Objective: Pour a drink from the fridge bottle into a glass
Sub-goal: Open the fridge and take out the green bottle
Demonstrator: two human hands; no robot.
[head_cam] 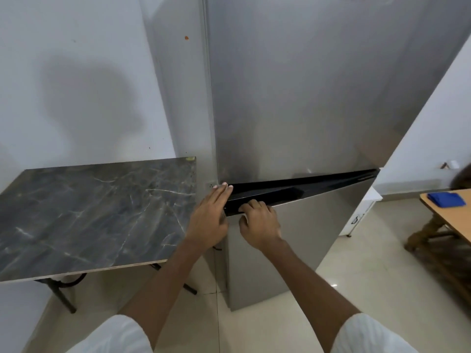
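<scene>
A tall silver fridge [293, 98] fills the middle of the head view, with a black handle strip [305, 186] between its upper and lower doors. The lower door [293, 240] stands slightly ajar at its left edge. My right hand [258, 221] has its fingers curled over the top left edge of that lower door, in the black recess. My left hand [210, 216] lies flat with straight fingers against the fridge's left corner at the strip's end. No bottle and no glass are in view.
A dark marble-patterned table [89, 212] on black metal legs stands against the wall just left of the fridge. At the right edge is a wooden table [451, 220] with a blue cloth [446, 198] on it. The floor is pale tile.
</scene>
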